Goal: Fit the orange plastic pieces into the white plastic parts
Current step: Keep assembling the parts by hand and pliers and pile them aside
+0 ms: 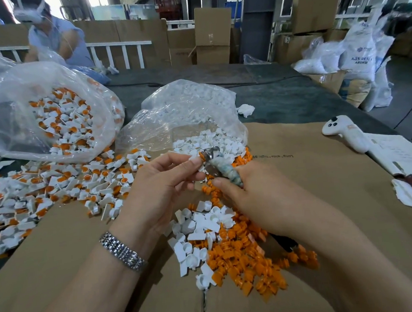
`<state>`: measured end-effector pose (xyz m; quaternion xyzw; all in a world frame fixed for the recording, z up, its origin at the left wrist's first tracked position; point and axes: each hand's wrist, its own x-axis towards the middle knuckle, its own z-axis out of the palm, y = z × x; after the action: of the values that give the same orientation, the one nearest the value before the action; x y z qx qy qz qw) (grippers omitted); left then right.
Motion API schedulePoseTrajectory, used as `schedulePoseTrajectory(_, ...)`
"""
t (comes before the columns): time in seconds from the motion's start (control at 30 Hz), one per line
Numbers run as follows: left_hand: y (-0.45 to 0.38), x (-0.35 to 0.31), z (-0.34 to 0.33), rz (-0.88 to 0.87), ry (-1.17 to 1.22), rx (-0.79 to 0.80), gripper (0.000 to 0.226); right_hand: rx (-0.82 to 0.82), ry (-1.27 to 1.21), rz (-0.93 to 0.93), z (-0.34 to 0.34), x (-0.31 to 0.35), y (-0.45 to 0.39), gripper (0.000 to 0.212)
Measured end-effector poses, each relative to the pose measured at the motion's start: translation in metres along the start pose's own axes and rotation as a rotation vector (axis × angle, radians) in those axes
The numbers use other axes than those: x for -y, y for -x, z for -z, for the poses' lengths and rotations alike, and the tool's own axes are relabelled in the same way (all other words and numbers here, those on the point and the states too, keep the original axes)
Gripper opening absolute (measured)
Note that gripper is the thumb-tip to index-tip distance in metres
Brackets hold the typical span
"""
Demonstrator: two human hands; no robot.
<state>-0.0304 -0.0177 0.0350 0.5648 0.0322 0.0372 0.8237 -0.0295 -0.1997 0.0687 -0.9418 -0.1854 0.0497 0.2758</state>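
Observation:
My left hand [163, 180] pinches a small white part with an orange piece [202, 156] at its fingertips. My right hand [255, 191] grips a metal plier-like tool with a wrapped handle [221, 165], whose jaws meet that piece. Below my hands lie a heap of loose orange pieces [244, 250] and a smaller heap of white parts [195, 231] on brown cardboard [321, 173]. An open clear bag of white parts [193, 115] sits just behind my hands.
A clear bag of assembled white-and-orange parts [60, 121] lies at the left, with more of them spilled [57, 186] beside it. A white controller [345, 130] and papers [400, 153] lie at the right. A person in a headset [53, 37] sits across the table. Cardboard boxes and sacks stand behind.

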Motion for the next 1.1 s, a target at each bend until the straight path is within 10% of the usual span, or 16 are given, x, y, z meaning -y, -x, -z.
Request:
schedulePoseTrajectory(0.3, 0.0, -0.002, 0.001, -0.113, -0.08, -0.087, 0.009, 0.014, -0.069, 0.007, 0.012, -0.01, -0.001, 0.057)
schedulePoseTrajectory(0.6, -0.005, -0.007, 0.03, -0.382, -1.361, -0.549, 0.01, -0.141, 0.243, -0.279, 0.014, -0.072, -0.025, 0.049)
schedulePoseTrajectory(1.1, -0.012, 0.013, 0.018, -0.306, -1.66, -0.17, 0.016, -0.129, 0.468, -0.391, 0.0, -0.068, -0.029, 0.073)
